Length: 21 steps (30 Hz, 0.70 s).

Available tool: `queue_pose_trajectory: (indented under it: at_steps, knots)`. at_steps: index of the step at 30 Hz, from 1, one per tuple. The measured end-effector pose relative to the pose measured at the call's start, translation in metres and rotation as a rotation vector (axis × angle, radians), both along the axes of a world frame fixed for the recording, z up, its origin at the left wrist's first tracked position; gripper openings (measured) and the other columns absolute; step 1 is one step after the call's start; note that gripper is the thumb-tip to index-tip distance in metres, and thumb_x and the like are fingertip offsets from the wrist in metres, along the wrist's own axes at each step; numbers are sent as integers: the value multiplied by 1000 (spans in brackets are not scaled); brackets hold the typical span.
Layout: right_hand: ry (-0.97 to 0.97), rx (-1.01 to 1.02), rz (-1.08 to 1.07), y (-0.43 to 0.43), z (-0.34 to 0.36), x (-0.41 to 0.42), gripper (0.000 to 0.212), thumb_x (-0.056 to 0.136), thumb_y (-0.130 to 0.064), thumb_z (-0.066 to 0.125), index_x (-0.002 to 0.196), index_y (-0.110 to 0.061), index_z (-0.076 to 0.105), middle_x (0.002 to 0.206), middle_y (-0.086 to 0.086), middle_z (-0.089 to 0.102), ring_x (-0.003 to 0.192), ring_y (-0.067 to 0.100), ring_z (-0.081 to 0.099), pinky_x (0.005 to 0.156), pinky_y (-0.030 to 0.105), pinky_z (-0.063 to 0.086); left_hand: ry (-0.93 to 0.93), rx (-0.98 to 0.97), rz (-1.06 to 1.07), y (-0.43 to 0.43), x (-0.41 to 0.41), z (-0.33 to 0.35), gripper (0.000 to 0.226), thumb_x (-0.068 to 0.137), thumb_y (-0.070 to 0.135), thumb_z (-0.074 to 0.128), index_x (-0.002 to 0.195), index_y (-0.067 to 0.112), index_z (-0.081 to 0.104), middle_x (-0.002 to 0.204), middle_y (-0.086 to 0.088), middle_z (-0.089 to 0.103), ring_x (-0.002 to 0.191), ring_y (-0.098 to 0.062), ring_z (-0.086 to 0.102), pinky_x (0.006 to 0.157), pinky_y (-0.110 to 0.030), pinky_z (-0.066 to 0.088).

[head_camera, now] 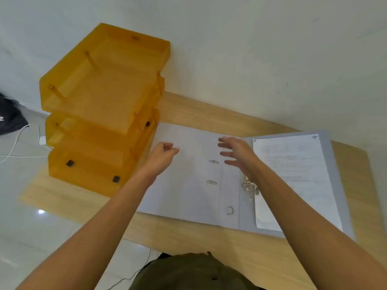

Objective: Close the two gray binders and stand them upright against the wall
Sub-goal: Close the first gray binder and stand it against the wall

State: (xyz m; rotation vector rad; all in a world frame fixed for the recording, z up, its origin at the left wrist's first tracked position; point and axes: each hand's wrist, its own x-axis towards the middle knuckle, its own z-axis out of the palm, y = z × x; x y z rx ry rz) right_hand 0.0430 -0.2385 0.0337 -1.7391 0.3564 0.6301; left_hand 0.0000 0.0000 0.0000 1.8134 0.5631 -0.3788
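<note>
While both hands hover empty above it, the gray binder (209,176) lies spread flat on the wooden tabletop (209,243), its left cover reaching toward nine o'clock and its paper-loaded right cover toward three. The left hand (162,152) is loosely curled over the left cover near the far edge, gripping nothing; the right hand (234,152) has its fingers fanned wide over the spine, also gripping nothing.

Trouble could come from the stack of orange trays (100,109) at ten o'clock: the left cover's edge sits just beside it, and a cover swung up carelessly might scrape or nudge the stack. The loose-looking sheets (293,174) on the right cover could slide or crease when the cover folds over, and the metal lever mechanism (249,186), partly hidden by the right forearm, might catch paper if it is not seated. Standing a thick binder against the wall (251,59) at twelve o'clock also risks it toppling.

By count: one binder visible, though the task names two; three trays in the stack; two hands; one lever mechanism; one tabletop.
</note>
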Motion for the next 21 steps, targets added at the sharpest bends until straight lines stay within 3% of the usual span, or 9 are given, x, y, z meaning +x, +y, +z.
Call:
queue_pose_trajectory:
  at_steps: [2,6,12,16,18,21]
  knots:
    - [67,-14,-25,10,-10,-4,41,99,-41,52,131,-18,62,132,2,64,117,24,62,97,42,50,106,46,30,9,-4,-12,57,98,36,60,148,15,42,150,-7,50,124,-21,52,98,-34,42]
    - [193,-28,6,24,-39,-18,45,100,-41,51,136,-16,58,138,4,60,120,26,59,99,43,50,267,116,15,22,-18,-49,73,98,37,59,159,14,25,166,-9,28,150,-33,32,115,-44,35]
    - [288,-62,31,30,-63,-41,52,99,-44,51,145,-18,51,149,1,50,119,24,57,96,41,50,228,303,27,24,-33,-72,86,90,29,64,160,10,18,168,-10,18,153,-35,19,121,-51,25]
    - [277,-69,5,33,-66,-39,54,98,-44,53,146,-19,50,148,2,49,115,23,56,88,38,50,172,321,161,28,-29,-74,86,88,23,67,159,9,21,163,-15,31,147,-39,32,118,-52,32]
    - [262,-68,-18,36,-64,-34,55,97,-45,55,145,-21,49,146,0,49,116,20,55,84,37,52,128,214,192,35,-22,-71,70,90,19,67,153,7,38,152,-16,51,135,-39,51,109,-48,46]
    - [214,-79,-37,42,-63,-28,51,98,-45,55,143,-22,52,149,-2,46,123,19,49,91,42,53,85,128,129,46,-16,-57,43,90,22,73,130,9,66,130,-11,70,114,-32,68,94,-40,56]
